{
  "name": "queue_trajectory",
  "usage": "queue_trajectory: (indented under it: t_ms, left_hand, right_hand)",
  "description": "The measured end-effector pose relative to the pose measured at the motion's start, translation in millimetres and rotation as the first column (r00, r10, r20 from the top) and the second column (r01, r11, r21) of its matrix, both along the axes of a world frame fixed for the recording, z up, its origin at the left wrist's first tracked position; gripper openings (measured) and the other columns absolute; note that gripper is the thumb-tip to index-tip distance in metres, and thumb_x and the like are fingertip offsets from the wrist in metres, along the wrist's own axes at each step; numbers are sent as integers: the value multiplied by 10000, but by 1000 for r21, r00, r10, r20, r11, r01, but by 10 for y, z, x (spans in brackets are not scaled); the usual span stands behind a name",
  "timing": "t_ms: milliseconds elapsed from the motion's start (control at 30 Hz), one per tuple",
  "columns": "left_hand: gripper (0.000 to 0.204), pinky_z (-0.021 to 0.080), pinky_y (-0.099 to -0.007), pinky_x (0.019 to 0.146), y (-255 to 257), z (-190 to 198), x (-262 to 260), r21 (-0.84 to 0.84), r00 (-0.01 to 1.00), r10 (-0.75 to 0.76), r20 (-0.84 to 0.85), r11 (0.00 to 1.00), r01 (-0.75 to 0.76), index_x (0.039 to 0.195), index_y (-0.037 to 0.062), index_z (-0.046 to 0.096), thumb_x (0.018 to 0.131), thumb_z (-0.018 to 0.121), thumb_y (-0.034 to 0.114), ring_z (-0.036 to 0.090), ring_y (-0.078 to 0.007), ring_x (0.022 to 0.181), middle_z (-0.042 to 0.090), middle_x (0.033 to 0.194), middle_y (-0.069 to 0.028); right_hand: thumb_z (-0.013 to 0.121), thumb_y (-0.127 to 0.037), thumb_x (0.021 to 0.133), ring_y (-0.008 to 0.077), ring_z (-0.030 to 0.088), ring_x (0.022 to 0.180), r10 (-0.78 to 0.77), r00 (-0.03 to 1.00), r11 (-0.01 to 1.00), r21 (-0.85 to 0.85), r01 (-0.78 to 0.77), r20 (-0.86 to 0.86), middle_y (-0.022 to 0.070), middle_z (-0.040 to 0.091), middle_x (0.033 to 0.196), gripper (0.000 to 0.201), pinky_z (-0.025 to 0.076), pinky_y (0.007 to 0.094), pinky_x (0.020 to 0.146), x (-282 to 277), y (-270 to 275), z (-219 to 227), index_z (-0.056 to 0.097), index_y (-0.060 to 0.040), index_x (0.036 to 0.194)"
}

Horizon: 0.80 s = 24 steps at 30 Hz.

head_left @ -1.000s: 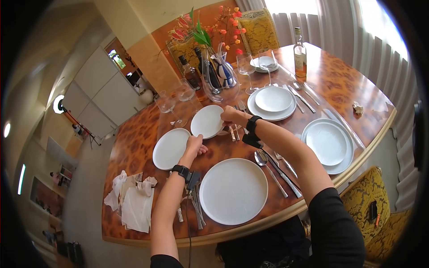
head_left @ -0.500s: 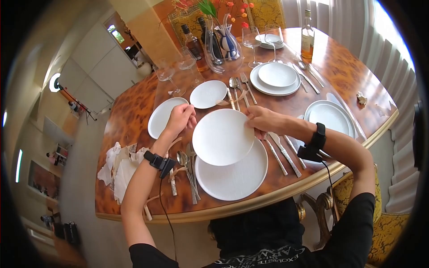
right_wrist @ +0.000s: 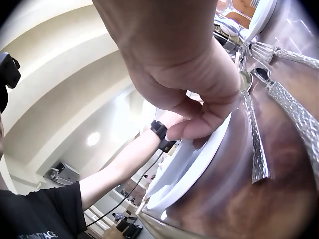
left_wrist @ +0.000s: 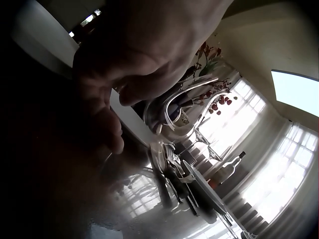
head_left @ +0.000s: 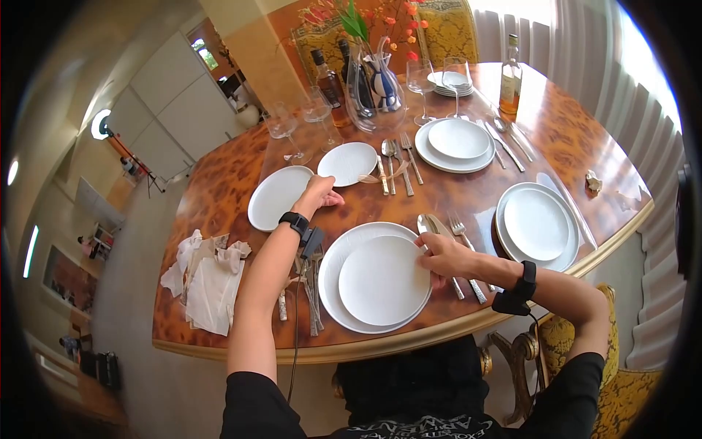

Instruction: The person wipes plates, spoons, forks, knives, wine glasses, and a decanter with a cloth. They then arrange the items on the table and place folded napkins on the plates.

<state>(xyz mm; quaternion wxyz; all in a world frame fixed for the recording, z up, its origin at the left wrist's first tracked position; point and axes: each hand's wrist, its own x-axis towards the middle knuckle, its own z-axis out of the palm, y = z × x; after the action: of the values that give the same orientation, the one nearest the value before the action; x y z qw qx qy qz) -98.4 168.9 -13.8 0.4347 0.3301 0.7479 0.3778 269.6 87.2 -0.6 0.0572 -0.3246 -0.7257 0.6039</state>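
Observation:
A smaller white plate [head_left: 382, 282] lies off-centre over a large white plate [head_left: 333, 263] at the table's near edge. At its right rim, my right hand [head_left: 446, 257] pinches it between thumb and fingers; in the right wrist view, the hand [right_wrist: 194, 89] hangs by the plate rim [right_wrist: 199, 172]. My left hand [head_left: 319, 196] hovers with loosely curled fingers by an oval-looking white plate [head_left: 274, 199] at the left, below another plate [head_left: 347, 164]. Nothing shows in the left hand [left_wrist: 134, 64] in the left wrist view; whether it touches a plate, I cannot tell.
Cutlery lies on both sides of the large plate, including a fork [head_left: 459, 228]. Crumpled napkins [head_left: 213, 293] are at the left. Stacked plates [head_left: 537, 223] stand right, a glass decanter [head_left: 374, 91], stemmed glasses [head_left: 316, 110] and a bottle [head_left: 510, 84] farther back.
The right hand has brought the smaller plate from the far group down over the large plate. The left hand, near the far plates at first, lifted away and has now moved slightly right.

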Motion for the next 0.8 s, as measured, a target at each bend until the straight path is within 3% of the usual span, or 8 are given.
queue_trajectory:
  t_ms: [200, 367, 467, 533, 667, 767, 800]
  left_hand:
    - [424, 565, -281, 481, 240, -273, -13, 32, 991, 83, 101, 996, -87, 1265, -166, 345, 884, 364, 20, 702, -328, 684, 655, 863, -332]
    - [358, 608, -298, 548, 293, -250, 23, 236, 899, 170, 404, 930, -282, 1202, -173, 426, 879, 327, -54, 707, -334, 709, 660, 926, -300]
    - [345, 610, -298, 556, 227, -106, 29, 325, 912, 218, 347, 884, -336, 1180, -176, 453, 883, 326, -54, 710, -342, 733, 658, 969, -292]
    - [323, 602, -297, 568, 34, 88, 21, 338, 911, 230, 343, 874, -348, 1175, -159, 457, 898, 343, -40, 709, -330, 743, 659, 964, -278]
    - [252, 577, -284, 612, -525, 471, -251, 547, 945, 54, 322, 804, -232, 1137, -115, 473, 944, 403, 30, 702, -302, 783, 650, 967, -255]
    - [241, 576, -264, 630, -1176, 780, -449, 609, 963, 47, 267, 766, -206, 1144, -72, 503, 980, 427, 88, 704, -263, 784, 657, 947, -191]
    - [241, 575, -256, 632, -1415, 872, -499, 615, 977, 79, 199, 766, -188, 1140, -62, 516, 986, 438, 106, 703, -250, 782, 661, 943, -180]
  right_hand:
    - [482, -70, 890, 239, 675, 556, 24, 1000, 998, 49, -25, 10, 175, 662, 693, 391, 565, 327, 509, -25, -19, 65, 415, 120, 1226]
    - [480, -89, 896, 245, 685, 566, 86, 988, 986, 135, -103, 126, 191, 666, 692, 390, 573, 335, 502, -100, 9, 176, 416, 134, 1209]
    - [485, -106, 899, 245, 685, 561, 116, 972, 971, 182, -155, 206, 197, 666, 689, 383, 572, 340, 488, -148, -8, 229, 418, 147, 1180]
    - [489, -113, 901, 245, 683, 554, 126, 964, 962, 210, -177, 235, 198, 666, 685, 382, 570, 341, 480, -216, -6, 231, 419, 157, 1161]
    - [509, -171, 933, 245, 666, 509, 143, 921, 933, 261, -248, 362, 156, 649, 636, 362, 537, 333, 443, -324, -7, 321, 422, 109, 1146]
    - [525, -203, 942, 224, 664, 502, 143, 877, 792, 478, -380, 459, 114, 645, 597, 330, 545, 330, 458, -479, 178, 426, 485, 97, 1072]
    - [516, -209, 945, 213, 664, 502, 162, 876, 813, 443, -379, 454, 109, 654, 609, 311, 547, 323, 461, -605, 255, 581, 510, 84, 1050]
